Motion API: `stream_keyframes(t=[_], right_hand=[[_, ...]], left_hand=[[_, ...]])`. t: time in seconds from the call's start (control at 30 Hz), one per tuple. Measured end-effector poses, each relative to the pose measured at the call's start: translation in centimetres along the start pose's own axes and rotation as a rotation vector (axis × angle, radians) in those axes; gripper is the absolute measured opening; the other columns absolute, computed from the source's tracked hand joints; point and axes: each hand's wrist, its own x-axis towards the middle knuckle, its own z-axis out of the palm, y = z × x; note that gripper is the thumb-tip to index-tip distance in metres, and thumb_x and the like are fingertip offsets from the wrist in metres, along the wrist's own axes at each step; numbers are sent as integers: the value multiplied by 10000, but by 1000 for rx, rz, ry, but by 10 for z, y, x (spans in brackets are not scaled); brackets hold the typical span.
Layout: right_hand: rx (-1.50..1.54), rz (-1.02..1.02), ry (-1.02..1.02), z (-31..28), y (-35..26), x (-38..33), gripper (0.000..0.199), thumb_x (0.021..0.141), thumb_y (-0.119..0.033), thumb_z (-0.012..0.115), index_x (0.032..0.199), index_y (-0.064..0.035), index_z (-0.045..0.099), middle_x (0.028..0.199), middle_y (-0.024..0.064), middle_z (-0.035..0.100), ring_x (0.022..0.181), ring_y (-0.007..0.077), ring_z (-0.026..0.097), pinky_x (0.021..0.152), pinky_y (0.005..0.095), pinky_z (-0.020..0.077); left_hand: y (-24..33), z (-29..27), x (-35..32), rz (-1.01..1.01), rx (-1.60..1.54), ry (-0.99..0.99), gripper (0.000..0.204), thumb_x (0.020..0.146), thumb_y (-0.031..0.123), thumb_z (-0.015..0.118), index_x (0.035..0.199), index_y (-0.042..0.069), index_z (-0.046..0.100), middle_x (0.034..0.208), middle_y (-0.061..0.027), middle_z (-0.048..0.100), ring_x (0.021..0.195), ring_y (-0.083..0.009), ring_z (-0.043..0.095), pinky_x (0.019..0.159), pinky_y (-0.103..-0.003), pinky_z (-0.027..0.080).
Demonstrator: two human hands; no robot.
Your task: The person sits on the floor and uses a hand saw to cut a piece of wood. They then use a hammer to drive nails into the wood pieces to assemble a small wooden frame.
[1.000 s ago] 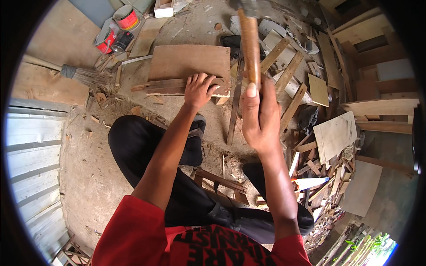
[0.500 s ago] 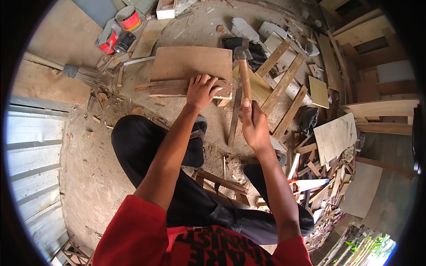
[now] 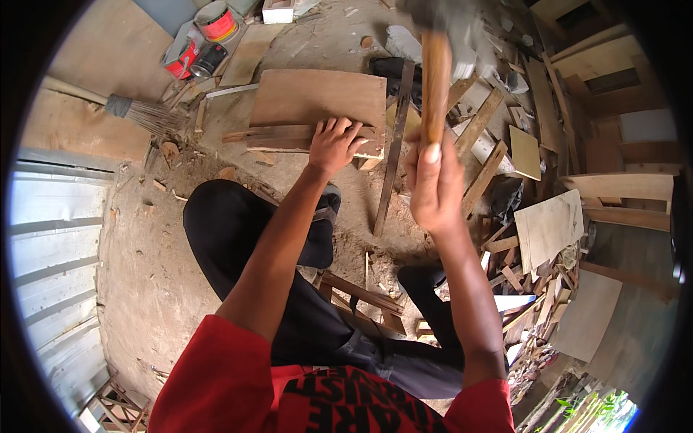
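My right hand [image 3: 435, 180] is wrapped round the wooden handle of a hammer [image 3: 434, 86], raised to the right of a low wooden bench [image 3: 317, 94]. The hammer's head is smeared by motion at the top of the view. Along the bench's near edge lies a narrow wooden strip [image 3: 278, 133], its left end sticking out past the board. My left hand [image 3: 335, 146] grips this strip near its right end, fingers curled over the top. Whether a nail sits by those fingertips I cannot make out.
A long dark batten [image 3: 394, 151] lies right of the bench, beside more planks [image 3: 482, 123] and a pile of offcuts [image 3: 530, 296]. Paint cans [image 3: 216, 25] and a twig broom [image 3: 141, 114] are at the far left. Wooden frames [image 3: 621, 184] stand along the right.
My right hand has lifted the hammer up and to the right, closer to the camera. My left hand stays on the strip. The view has shifted slightly.
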Motion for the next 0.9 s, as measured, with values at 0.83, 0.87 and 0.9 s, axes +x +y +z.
stream_keyframes(t=[0.83,0.87,0.9], right_hand=[[-158,715,104,-10,124,-187,521,1032,-445,459,867,36,574,649,200,568,610,297,595,615,427,469],[-180,703,134,-11,127,-202,513,1030,-435,468,864,39,572,643,210,565,607,308,597,616,434,470],[-201,690,163,-12,132,-214,505,1029,-425,477,861,42,571,638,219,561,605,319,599,618,441,471]], left_hand=[[-1,-19,10,-20,-196,-178,388,908,307,681,1211,91,570,1153,-113,621,1108,-297,566,962,-448,398],[1,-27,9,-12,-227,-198,392,904,286,689,1212,82,557,1153,-130,631,1109,-311,573,967,-452,402],[4,-35,10,5,-246,-191,403,903,282,690,1219,81,539,1152,-135,631,1116,-310,571,980,-450,398]])
